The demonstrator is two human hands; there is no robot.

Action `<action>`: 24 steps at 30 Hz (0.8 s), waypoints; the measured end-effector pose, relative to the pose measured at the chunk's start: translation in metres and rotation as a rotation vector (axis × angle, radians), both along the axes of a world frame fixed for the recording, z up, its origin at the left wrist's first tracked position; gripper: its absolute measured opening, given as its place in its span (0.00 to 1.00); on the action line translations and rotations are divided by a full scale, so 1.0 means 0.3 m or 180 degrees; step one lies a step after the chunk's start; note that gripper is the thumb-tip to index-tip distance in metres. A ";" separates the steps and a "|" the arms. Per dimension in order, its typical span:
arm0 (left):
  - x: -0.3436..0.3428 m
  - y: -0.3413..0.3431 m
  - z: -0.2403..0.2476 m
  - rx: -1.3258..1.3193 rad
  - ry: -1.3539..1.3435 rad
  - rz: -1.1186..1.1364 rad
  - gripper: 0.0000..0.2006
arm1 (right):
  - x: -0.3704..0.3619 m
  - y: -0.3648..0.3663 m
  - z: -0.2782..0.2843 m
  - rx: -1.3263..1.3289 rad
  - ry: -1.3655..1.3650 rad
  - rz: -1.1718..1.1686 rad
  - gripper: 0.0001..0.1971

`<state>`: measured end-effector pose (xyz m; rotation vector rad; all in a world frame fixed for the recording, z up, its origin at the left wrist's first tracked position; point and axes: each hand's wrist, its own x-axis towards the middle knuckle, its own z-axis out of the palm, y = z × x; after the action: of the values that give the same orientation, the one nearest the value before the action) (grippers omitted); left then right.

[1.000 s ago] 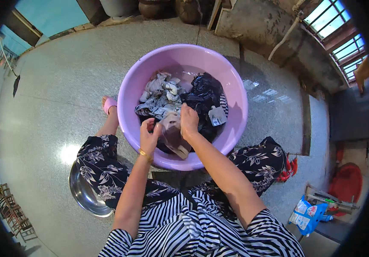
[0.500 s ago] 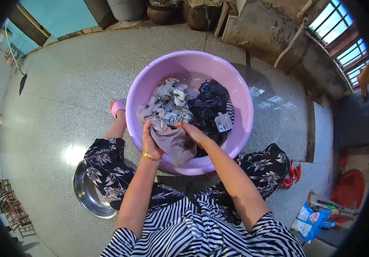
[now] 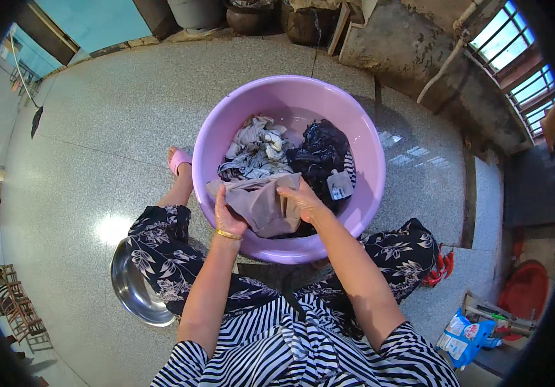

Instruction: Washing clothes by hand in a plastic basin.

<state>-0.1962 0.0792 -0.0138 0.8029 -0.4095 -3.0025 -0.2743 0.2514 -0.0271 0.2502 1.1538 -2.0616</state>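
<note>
The left hand [image 3: 230, 218] grips the left side of a mauve-grey cloth [image 3: 270, 208], and the right hand [image 3: 303, 198] pinches its right part; the hands are apart, the cloth spread between them. It lies over the near side of the lilac tub [image 3: 290, 82], inside the rim. I'd judge it thin and soft, light for its size though heavier if soaked, perhaps slippery, and hardly fragile. Two edges, held well apart, look the best hold. Some fingertips are lost behind the folds, and the cloth covers whatever lies beneath. Beyond it, a pale patterned garment [image 3: 258, 149] and dark clothes [image 3: 319, 151] bunch together, their edges hard to separate. The small whitish piece [image 3: 340, 185] on the dark heap could be plastic; I can't be sure.
</note>
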 end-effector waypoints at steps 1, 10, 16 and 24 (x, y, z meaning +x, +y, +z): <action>-0.003 0.002 -0.022 0.0004 0.0003 0.0004 0.23 | 0.012 -0.012 -0.008 0.0464 0.0548 -0.0087 0.23; 0.013 0.025 -0.199 0.0332 0.0591 -0.0729 0.18 | 0.189 -0.211 0.199 0.2039 0.3879 0.0012 0.08; -0.016 0.183 -0.063 -0.0846 -0.0483 -0.0361 0.21 | 0.007 -0.160 -0.029 0.3640 0.4124 0.0233 0.08; -0.051 0.059 -0.093 -0.0266 -0.0007 -0.0466 0.15 | 0.201 -0.208 0.176 0.2251 0.4124 -0.0207 0.08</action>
<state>-0.2114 0.0968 -0.0417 0.8035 -0.6155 -3.0924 -0.2140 0.1889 0.0256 -0.8711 2.6212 -1.6778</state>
